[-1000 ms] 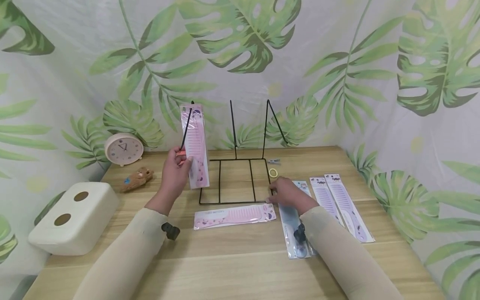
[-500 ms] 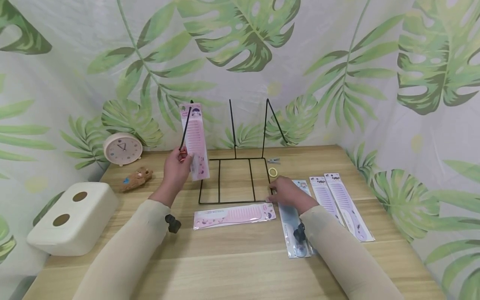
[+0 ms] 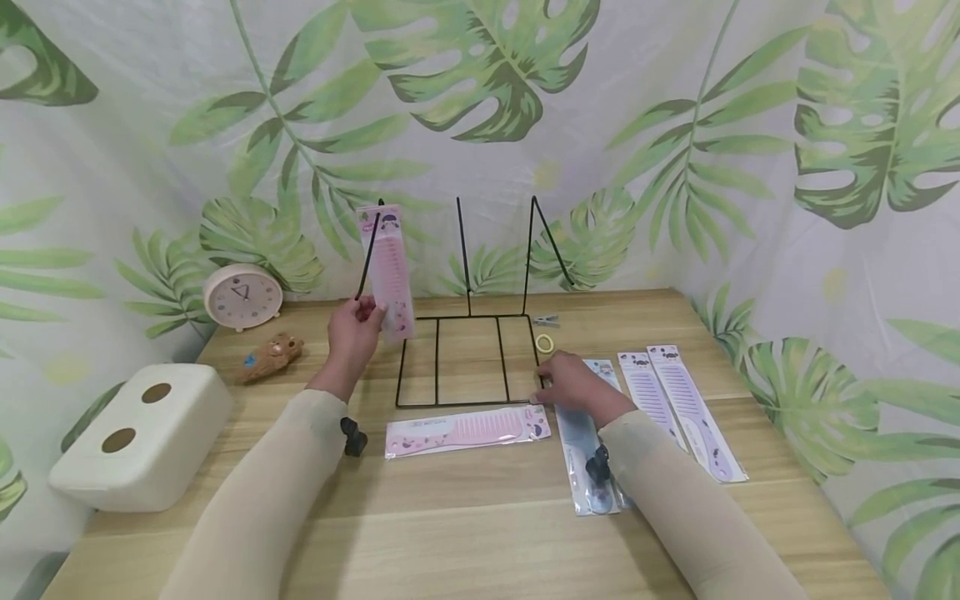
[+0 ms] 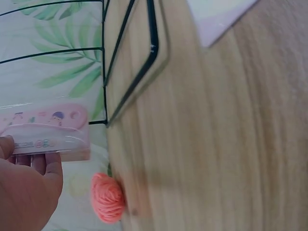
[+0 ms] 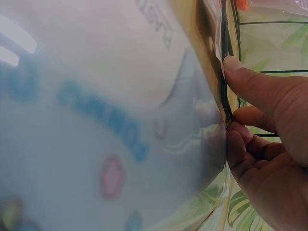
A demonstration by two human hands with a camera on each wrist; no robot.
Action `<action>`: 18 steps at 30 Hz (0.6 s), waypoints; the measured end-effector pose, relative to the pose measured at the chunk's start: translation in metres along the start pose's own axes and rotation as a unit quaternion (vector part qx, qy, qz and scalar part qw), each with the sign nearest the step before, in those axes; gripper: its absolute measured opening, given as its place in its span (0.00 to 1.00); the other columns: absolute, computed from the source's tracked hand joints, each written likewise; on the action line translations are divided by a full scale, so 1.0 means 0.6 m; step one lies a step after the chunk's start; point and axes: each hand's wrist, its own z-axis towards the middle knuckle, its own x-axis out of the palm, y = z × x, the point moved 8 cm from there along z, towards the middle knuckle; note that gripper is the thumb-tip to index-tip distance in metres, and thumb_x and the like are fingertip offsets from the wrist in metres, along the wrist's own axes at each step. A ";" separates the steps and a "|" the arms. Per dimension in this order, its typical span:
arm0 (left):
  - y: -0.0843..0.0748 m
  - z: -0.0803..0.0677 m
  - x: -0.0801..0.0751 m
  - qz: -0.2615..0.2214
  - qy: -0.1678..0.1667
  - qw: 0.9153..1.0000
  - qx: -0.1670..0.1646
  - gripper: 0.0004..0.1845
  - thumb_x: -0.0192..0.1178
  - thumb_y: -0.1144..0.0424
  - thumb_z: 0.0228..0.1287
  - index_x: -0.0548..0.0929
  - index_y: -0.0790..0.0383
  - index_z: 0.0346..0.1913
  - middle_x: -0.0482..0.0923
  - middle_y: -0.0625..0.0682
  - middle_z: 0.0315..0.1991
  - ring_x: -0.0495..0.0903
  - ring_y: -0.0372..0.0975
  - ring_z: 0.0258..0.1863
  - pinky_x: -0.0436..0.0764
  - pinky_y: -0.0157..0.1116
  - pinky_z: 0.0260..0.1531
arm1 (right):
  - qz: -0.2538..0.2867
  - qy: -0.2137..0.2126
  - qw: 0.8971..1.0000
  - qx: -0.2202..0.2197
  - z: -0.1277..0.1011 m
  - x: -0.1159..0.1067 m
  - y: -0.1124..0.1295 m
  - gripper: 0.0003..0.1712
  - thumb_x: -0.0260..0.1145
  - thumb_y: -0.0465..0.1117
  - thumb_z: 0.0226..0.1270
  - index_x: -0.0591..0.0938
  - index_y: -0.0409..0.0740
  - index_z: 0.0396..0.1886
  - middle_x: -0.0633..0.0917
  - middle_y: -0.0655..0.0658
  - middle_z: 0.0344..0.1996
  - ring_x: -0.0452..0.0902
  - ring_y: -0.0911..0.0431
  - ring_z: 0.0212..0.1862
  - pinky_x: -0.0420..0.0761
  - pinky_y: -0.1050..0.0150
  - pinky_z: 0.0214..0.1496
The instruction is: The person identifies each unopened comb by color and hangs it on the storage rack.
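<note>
1. Our left hand (image 3: 351,332) pinches the lower end of a packaged pink comb (image 3: 386,271) between thumb and fingers, holding it upright at the left upright of the black wire rack (image 3: 465,358).
2. Our right hand (image 3: 572,385) rests on the table (image 3: 480,517), its curled fingertips (image 5: 237,137) and thumb pressed on the rack's front right corner wire.
3. A blue packaged comb (image 3: 587,462) lies under our right forearm; a second pink comb (image 3: 467,431) lies flat just in front of the rack.
4. Two purple combs (image 3: 678,408) lie to the right.
5. A clock (image 3: 242,297) and a white box (image 3: 142,435) stand at the left.
</note>
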 end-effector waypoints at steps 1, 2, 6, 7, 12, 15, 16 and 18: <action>0.002 0.000 0.000 0.003 -0.004 1.000 0.000 0.21 0.60 0.54 0.85 0.81 0.68 0.66 0.82 0.62 0.62 0.81 0.47 0.61 0.85 0.35 0.58 | 0.001 0.000 1.000 0.000 0.000 0.000 0.000 0.26 0.79 0.48 0.71 0.88 0.41 0.64 0.85 0.45 0.43 0.77 0.51 0.45 0.80 0.54 0.48; 0.005 0.001 -0.001 0.005 -0.008 1.000 -0.002 0.21 0.60 0.54 0.84 0.81 0.68 0.66 0.83 0.62 0.62 0.81 0.46 0.60 0.84 0.34 0.57 | 0.000 0.001 1.000 -0.002 0.000 0.000 0.001 0.26 0.79 0.48 0.71 0.88 0.42 0.63 0.85 0.45 0.42 0.77 0.51 0.44 0.80 0.54 0.47; 0.012 0.001 -0.002 0.013 -0.018 1.000 -0.004 0.19 0.61 0.56 0.84 0.82 0.68 0.63 0.82 0.62 0.59 0.79 0.46 0.58 0.81 0.32 0.53 | -0.004 0.001 1.000 0.000 -0.003 0.000 0.002 0.27 0.79 0.48 0.71 0.88 0.41 0.64 0.86 0.44 0.45 0.78 0.51 0.45 0.81 0.54 0.49; 0.013 0.001 -0.002 0.015 -0.019 1.000 -0.004 0.18 0.61 0.56 0.84 0.82 0.68 0.63 0.82 0.62 0.58 0.79 0.46 0.57 0.80 0.32 0.51 | -0.005 0.001 1.000 0.000 -0.004 -0.001 0.002 0.27 0.79 0.48 0.71 0.88 0.41 0.65 0.86 0.43 0.46 0.78 0.51 0.45 0.82 0.53 0.50; 0.021 0.004 -0.002 0.021 -0.018 1.000 0.000 0.18 0.62 0.56 0.83 0.82 0.67 0.63 0.83 0.61 0.57 0.79 0.45 0.56 0.79 0.29 0.47 | -0.004 -0.003 1.000 -0.001 -0.010 -0.008 0.008 0.31 0.79 0.47 0.71 0.85 0.38 0.69 0.88 0.38 0.57 0.79 0.50 0.50 0.84 0.48 0.61; 0.027 0.006 0.000 0.027 -0.015 1.000 0.000 0.18 0.62 0.56 0.83 0.83 0.67 0.62 0.84 0.62 0.58 0.80 0.47 0.56 0.79 0.31 0.48 | 0.001 -0.001 1.000 0.003 -0.011 -0.009 0.010 0.32 0.79 0.47 0.72 0.84 0.38 0.70 0.87 0.37 0.60 0.79 0.49 0.51 0.84 0.48 0.63; 0.029 0.006 0.000 0.029 -0.014 0.999 -0.001 0.18 0.62 0.56 0.83 0.83 0.67 0.61 0.84 0.62 0.58 0.80 0.47 0.57 0.80 0.32 0.48 | 0.002 0.000 1.000 0.004 -0.011 -0.009 0.010 0.32 0.79 0.47 0.72 0.84 0.38 0.70 0.87 0.37 0.60 0.79 0.49 0.51 0.84 0.48 0.63; 0.034 0.007 0.002 0.034 -0.010 0.999 -0.008 0.18 0.63 0.55 0.83 0.83 0.67 0.62 0.83 0.62 0.59 0.80 0.48 0.57 0.80 0.34 0.50 | 0.003 0.001 1.000 0.008 -0.011 -0.008 0.009 0.32 0.79 0.47 0.72 0.84 0.38 0.70 0.87 0.37 0.60 0.79 0.49 0.51 0.84 0.48 0.62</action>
